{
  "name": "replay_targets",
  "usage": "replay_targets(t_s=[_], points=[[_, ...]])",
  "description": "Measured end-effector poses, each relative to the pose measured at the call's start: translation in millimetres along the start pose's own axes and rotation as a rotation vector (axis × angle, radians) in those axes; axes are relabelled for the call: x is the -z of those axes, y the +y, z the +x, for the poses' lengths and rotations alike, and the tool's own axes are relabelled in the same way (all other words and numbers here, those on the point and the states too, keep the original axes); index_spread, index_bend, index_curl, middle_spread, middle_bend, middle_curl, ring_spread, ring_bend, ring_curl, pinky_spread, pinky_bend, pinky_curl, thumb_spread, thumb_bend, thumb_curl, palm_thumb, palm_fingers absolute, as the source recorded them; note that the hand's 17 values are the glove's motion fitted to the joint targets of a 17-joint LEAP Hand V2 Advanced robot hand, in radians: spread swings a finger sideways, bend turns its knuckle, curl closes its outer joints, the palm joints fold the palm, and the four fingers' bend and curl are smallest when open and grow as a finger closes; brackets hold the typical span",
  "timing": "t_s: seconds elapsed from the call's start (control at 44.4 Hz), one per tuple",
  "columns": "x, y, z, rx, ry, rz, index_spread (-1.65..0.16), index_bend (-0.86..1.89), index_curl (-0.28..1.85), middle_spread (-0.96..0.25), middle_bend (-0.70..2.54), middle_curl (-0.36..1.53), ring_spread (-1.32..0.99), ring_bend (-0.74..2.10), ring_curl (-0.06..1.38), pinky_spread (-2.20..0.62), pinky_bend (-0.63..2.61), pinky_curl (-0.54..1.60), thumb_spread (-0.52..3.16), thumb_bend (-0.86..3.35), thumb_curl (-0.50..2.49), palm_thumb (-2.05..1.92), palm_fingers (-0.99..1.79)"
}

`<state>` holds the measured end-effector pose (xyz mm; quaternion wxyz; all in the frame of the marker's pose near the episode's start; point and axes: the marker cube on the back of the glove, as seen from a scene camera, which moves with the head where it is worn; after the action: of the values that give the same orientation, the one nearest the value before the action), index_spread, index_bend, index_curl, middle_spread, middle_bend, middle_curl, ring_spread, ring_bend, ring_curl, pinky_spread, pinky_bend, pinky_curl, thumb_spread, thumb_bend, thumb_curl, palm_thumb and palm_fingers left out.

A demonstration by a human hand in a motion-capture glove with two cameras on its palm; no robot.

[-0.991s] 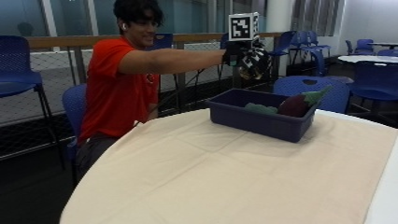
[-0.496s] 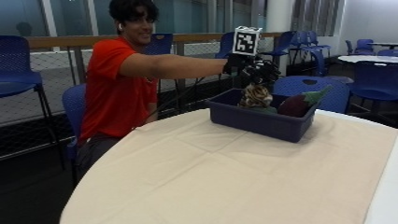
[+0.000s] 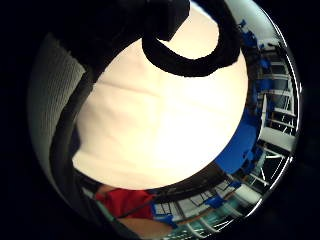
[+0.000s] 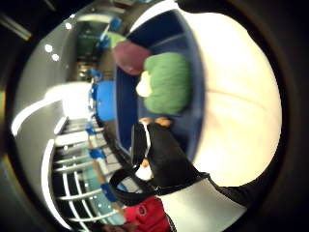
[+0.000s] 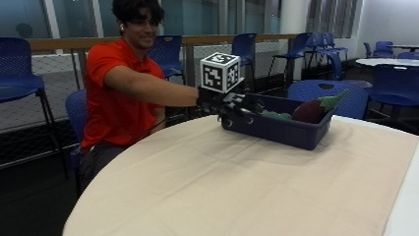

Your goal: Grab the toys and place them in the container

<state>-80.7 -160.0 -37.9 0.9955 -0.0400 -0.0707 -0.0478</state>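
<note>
A dark blue container (image 5: pixel 288 129) stands on the beige tablecloth (image 5: pixel 249 187) at the far side of the round table. A maroon eggplant toy (image 5: pixel 314 109) with a green stem and a green plush toy (image 5: pixel 276 116) lie in it. My gloved right hand (image 5: pixel 237 105) hovers at the container's end nearest the person, fingers relaxed and holding nothing. In the thumb side palm view the container (image 4: pixel 193 58) holds the green plush toy (image 4: pixel 166 83), the maroon toy (image 4: pixel 129 55) and a small orange and white piece (image 4: pixel 153 121) beside a gloved finger (image 4: pixel 161 154).
Blue chairs (image 5: pixel 327 91) stand right behind the container and along the railing. The person in a red shirt (image 5: pixel 118 98) sits at the table's far left edge. The little finger side palm view faces bare tablecloth (image 3: pixel 160 130).
The hand held a toy above the container, let it drop in, then came down and back toward the person, to the container's near end.
</note>
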Motion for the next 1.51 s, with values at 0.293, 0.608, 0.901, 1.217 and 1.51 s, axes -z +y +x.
replay_targets(t_s=[0.293, 0.608, 0.901, 1.217, 1.51], points=[[-14.1, 45.8, 90.5, -0.089, 0.137, 0.044, -0.37, 0.18, 0.30, -0.07, 0.15, 0.34, -0.01, 0.36, 0.32, 0.11, 0.93, 0.30, 1.13, -0.05, 0.30, -0.05, -0.10], [-30.2, 86.8, 138.5, -0.113, 0.093, 0.048, -0.38, 0.17, 0.31, -0.08, 0.16, 0.32, -0.02, 0.35, 0.32, 0.10, 0.87, 0.29, 1.15, -0.04, 0.27, -0.04, -0.08], [-29.7, 100.6, 151.7, -0.109, 0.079, 0.057, -0.38, 0.18, 0.32, -0.09, 0.16, 0.30, -0.02, 0.34, 0.32, 0.10, 0.83, 0.29, 1.16, -0.04, 0.26, -0.03, -0.06], [-25.6, 111.6, 141.9, -0.087, 0.099, 0.050, -0.39, 0.19, 0.34, -0.09, 0.16, 0.29, -0.02, 0.33, 0.32, 0.10, 0.81, 0.30, 1.18, -0.03, 0.26, -0.03, -0.04], [-15.7, 126.2, 155.6, -0.115, 0.063, 0.052, -0.39, 0.19, 0.36, -0.09, 0.16, 0.28, -0.03, 0.33, 0.32, 0.10, 0.79, 0.30, 1.19, -0.03, 0.26, -0.02, -0.04]])
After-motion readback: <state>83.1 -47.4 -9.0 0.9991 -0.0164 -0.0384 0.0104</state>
